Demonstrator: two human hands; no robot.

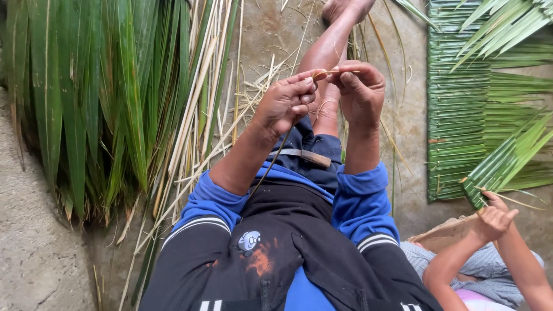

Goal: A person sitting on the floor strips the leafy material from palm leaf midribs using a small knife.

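Head view: both hands [325, 92] pinch a thin tan strip [337, 72] beside green leaves [98, 98].

left hand [286, 102] and right hand [360, 89] pinching thin strip [336, 72], palm leaves [98, 98] beside

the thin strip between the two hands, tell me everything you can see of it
The strip is a thin, pale yellow-tan sliver that looks like dried leaf rib. It lies roughly level, pinched at one end by the left hand and farther along by the right hand, with a short tip poking out past the right fingers. A darker thin length hangs from the left hand toward the lap; whether it is the same piece is unclear.
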